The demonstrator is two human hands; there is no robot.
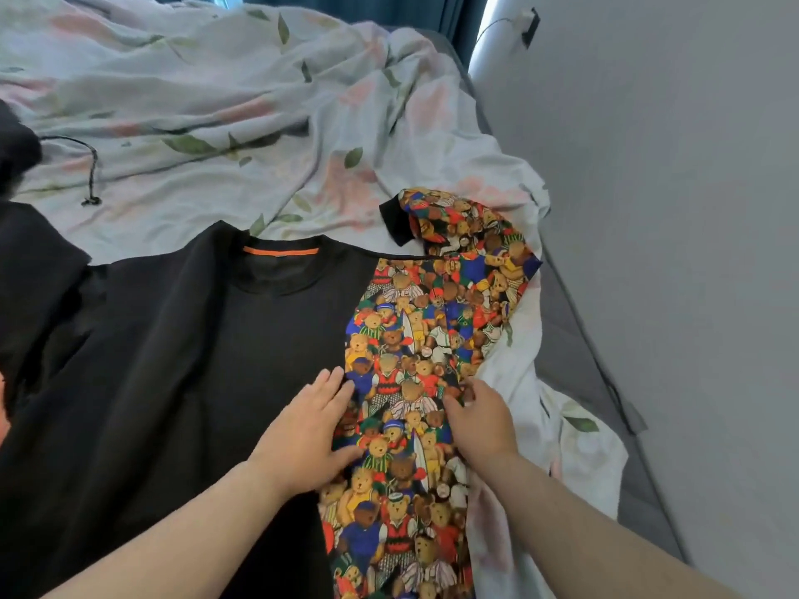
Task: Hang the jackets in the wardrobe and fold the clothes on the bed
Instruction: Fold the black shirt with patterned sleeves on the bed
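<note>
Head view: black shirt (194,382) lies flat on the floral sheet (216,101), collar away from the person, presumably spread for folding. Left hand (302,430) rests flat, fingers straight, on the seam with the bear-print panel (410,339), likely anchoring it; right hand (482,421) curls thumb and fingers on that panel's outer edge, apparently pinching it. Panel lies between the hands, black body left of both, printed sleeve (458,227) well beyond the right.
</note>
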